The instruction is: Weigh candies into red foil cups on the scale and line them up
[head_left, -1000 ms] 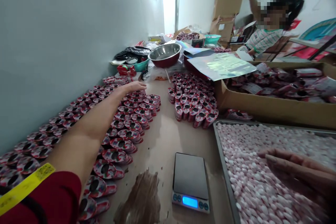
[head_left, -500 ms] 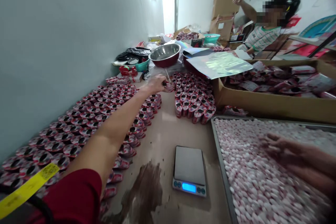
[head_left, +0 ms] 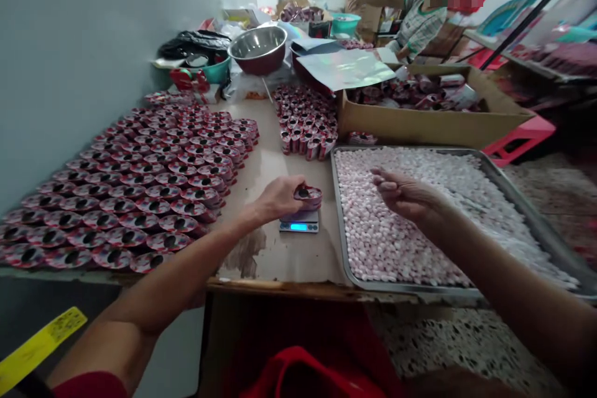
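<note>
My left hand (head_left: 281,198) is closed around the edge of a small pink-and-red printed packet (head_left: 308,197) with a dark opening on top. It holds the packet upright at the digital scale (head_left: 298,225), hiding most of the weighing plate; whether the packet rests on it I cannot tell. The scale's display is lit blue. Over a metal tray (head_left: 347,249) full of small white and pinkish candies (head_left: 373,236), my right hand (head_left: 405,194) has its fingers curled together. What they hold, if anything, does not show.
Rows of similar packets (head_left: 140,199) cover the table's left side. A smaller group (head_left: 305,124) stands behind the scale. A cardboard box (head_left: 433,124) of packets is behind the tray, and a metal bowl (head_left: 259,50) at the back. A person (head_left: 420,25) sits beyond.
My left hand has brought a packet from near the back group toward me to the scale. My right hand's fingers have curled up over the candies. The view has shifted right and down.
</note>
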